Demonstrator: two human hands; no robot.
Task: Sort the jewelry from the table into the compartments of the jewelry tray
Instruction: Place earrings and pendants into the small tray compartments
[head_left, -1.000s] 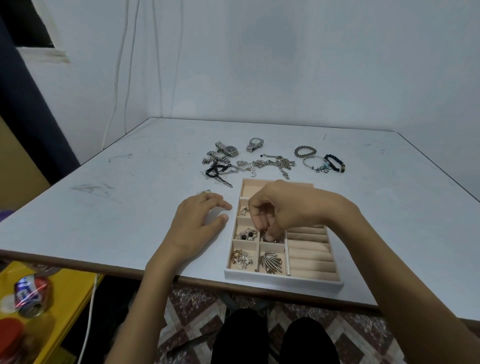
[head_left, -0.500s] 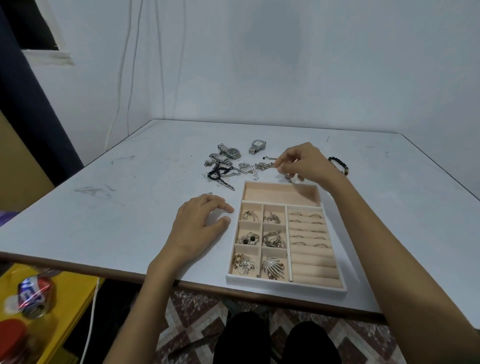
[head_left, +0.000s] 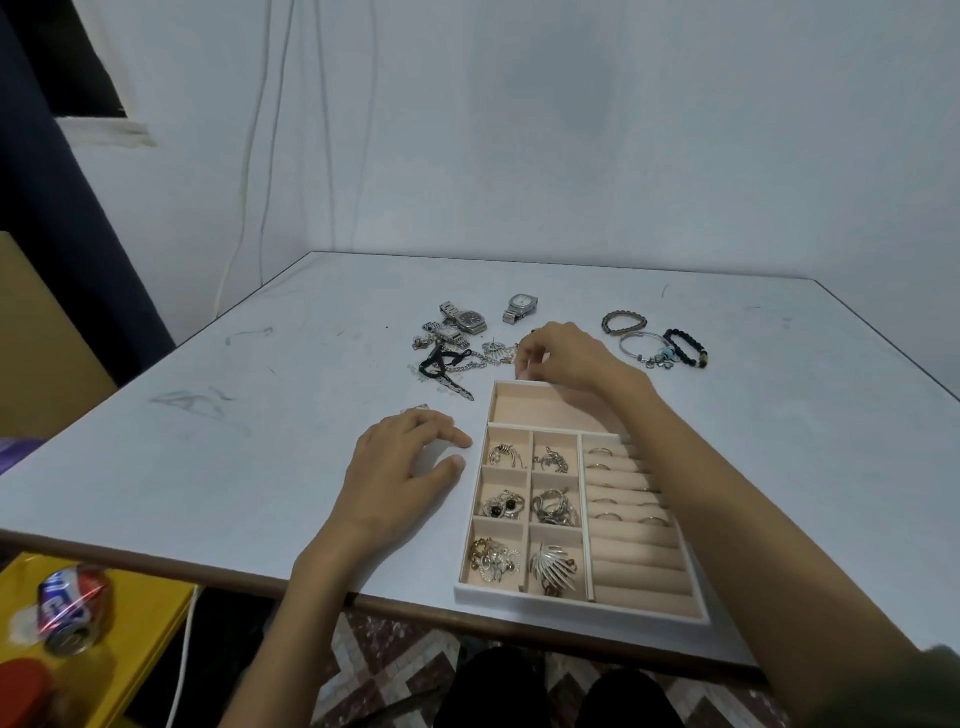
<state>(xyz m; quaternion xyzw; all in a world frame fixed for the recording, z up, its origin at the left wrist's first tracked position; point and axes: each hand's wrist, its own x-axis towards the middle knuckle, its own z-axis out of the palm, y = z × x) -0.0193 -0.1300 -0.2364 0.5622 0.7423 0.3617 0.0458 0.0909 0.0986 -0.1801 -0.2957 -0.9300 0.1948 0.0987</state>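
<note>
A person sits at a pale, scuffed worktop (head_left: 260, 467), seen from above their own arms. A rectangular jewelry tray (head_left: 571, 607), white-rimmed and lined in soft beige fabric, lies at the near edge with its long axis pointing away from the person.

Its far end is one wide compartment. Nearer, on the left, six small square compartments hold metal pieces: two curled silver ornaments (head_left: 504, 456) in the far pair, silver pieces with dark stones (head_left: 503, 506) beside a heap of silver rings (head_left: 556, 506) in the middle pair, and a gold-and-silver tangle (head_left: 493, 558) beside a fan-shaped silver brooch (head_left: 553, 566) nearest. On the right, padded ridges (head_left: 636, 564) hold thin metal rings (head_left: 602, 451) in the farther slots.

The left hand (head_left: 400, 467) lies flat on the worktop just left of the tray, its grip loose and wide. The right hand (head_left: 563, 358) hovers at the tray's far left corner, fingers curled into a narrow grip; whether it pinches anything cannot be told.

Beyond the tray lie loose pieces: three silver metal wristwatches (head_left: 470, 319), a tangle of silver chains (head_left: 470, 361) with a black cord (head_left: 441, 361), and to the right a brown beaded bracelet (head_left: 623, 322), a silver bangle with blue charms (head_left: 644, 348) and a black beaded bracelet (head_left: 685, 348).
</note>
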